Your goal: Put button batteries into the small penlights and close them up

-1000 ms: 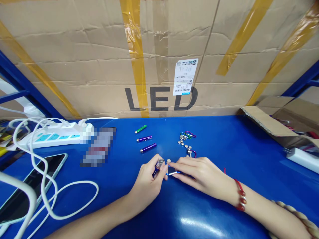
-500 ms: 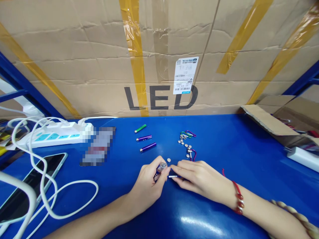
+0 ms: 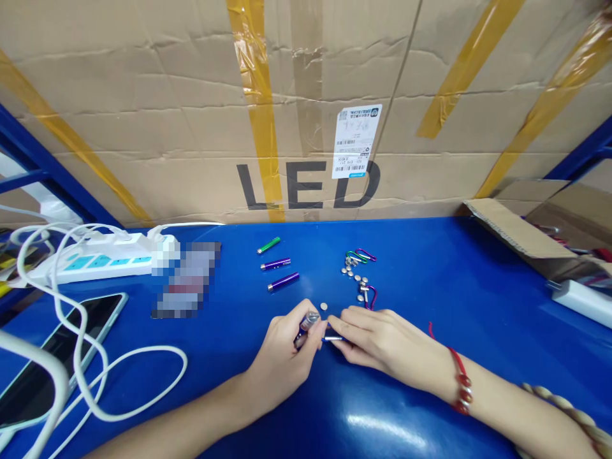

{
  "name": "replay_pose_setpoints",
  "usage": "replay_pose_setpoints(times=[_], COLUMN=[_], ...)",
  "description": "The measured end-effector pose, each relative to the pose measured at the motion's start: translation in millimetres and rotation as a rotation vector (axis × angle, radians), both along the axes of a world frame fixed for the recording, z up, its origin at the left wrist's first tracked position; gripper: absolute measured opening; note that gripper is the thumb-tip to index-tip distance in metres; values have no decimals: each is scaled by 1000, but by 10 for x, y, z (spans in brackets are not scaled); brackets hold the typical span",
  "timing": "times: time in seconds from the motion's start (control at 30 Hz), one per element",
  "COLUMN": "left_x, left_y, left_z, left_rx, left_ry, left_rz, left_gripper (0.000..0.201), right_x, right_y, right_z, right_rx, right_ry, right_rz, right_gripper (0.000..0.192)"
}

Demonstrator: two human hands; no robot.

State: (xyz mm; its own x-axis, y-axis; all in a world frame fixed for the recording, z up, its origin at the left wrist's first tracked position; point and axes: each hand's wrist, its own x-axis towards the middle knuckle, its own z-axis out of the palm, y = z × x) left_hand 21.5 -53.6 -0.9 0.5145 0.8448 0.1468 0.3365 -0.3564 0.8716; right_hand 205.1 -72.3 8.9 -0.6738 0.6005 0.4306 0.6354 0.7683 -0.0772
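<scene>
In the head view, we see our left hand [image 3: 282, 357] pinching a small purple flashlight [image 3: 307, 323] between thumb and fingers, just above the blue table [image 3: 430, 280]. Its long axis runs from lower left up to the right, with the silver end pointing up and right, toward a loose button cell [image 3: 324, 306] that lies just beyond it. Our right hand [image 3: 382, 341] rests on the table just to the right, fingertips closed on a thin blue clip [image 3: 331, 338] that lies nearly level, its free end pointing left at the flashlight; the two nearly meet between the hands, and we cannot tell whether they touch. The left hand is the nearer to the flashlight, the right to the clip. Farther back lie three more small flashlights [image 3: 280, 262], one green and two purple, each slanting the same way, and to their right a heap of button cells and coloured clips [image 3: 358, 271]. At the left are a power strip [image 3: 95, 262], a white cable [image 3: 95, 357] and a phone [image 3: 48, 363]; a cardboard box [image 3: 191, 127] marked LED stands behind.
</scene>
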Motion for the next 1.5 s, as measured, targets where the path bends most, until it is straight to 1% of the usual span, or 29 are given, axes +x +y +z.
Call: replay_pose_setpoints(times=[0.37,0.5,0.67,0.77,1.0,1.33,1.5], left_x=[7,9,8,-2,-7,9,8], left_y=[-4,-20,-30,-32,-23,-37,-30], left_z=[20,11,28,41,27,19,-3], left_rx=[-6,-41,-86,-136,-93,-82,-72], left_ry=[4,25,0,1,41,42,49], left_rz=[-11,-29,-26,-74,-137,-145,-125], left_gripper=[26,26,24,23,24,20,21], right_x=[-33,-40,5,40,38,-5,-13], right_y=[-22,-24,18,45,14,-3,-17], right_z=[-7,6,18,15,2,4,16], right_rx=[-40,-60,13,67,179,134,128], right_ry=[79,90,132,162,248,209,206], right_rz=[-16,-17,-48,-84,-134,-114,-112], right_gripper=[25,23,20,19,16,24,24])
